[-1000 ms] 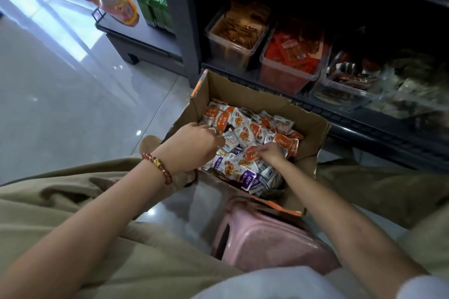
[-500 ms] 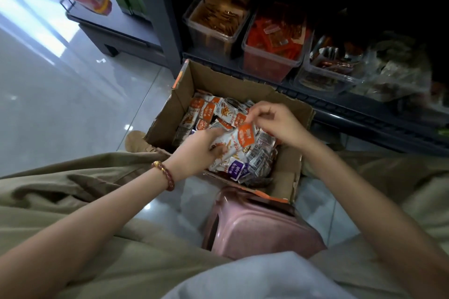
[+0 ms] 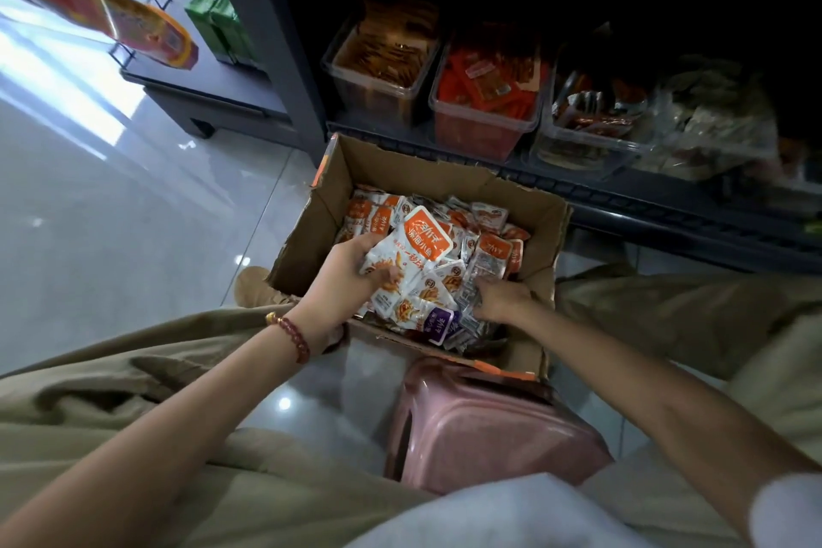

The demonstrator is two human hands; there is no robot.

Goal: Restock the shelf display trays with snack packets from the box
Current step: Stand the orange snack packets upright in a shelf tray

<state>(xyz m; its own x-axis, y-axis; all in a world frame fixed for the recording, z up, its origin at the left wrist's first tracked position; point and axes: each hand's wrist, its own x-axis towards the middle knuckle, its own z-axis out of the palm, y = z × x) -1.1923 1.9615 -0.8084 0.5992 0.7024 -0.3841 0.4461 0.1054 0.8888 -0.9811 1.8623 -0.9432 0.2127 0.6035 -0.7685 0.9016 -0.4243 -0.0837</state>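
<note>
Curled fingers and thumb form the grip of the left hand point(image 3: 349, 280), which clasps a thick bundle of packets point(image 3: 407, 254) from its left side. The bundle sits just above the heap, and its top packet is a glossy white pouch with a rounded orange panel and printed characters. On that wrist hangs a bracelet point(image 3: 294, 336) of round dark-red beads with one gold bead. The right hand point(image 3: 500, 300) lies knuckles-up at the near right of the heap. Its fingertips are buried among crinkled foil edges, so I cannot tell whether its grip has closed on any packet.

Both hands are inside the cardboard box point(image 3: 400, 167), a brown corrugated carton with ragged torn flaps and orange print on its outer edges. It stands on the floor, filled with loose snack packets point(image 3: 493, 247): small flat pillow shapes, mostly white and orange, a few with purple ends.

Just beyond the box runs the dark metal shelf point(image 3: 667, 209), whose lowest level carries a row of clear rectangular plastic display trays point(image 3: 485, 133). The leftmost holds thin brown sticks and the next holds red wrappers; those further right hold shiny mixed wrappers, blurred.

Near the body stands a pink plastic stool point(image 3: 489, 432) with a matte, rounded top. Loose khaki trousers point(image 3: 133, 414) spread to either side over the pale, glossy tiled floor point(image 3: 111, 214).
</note>
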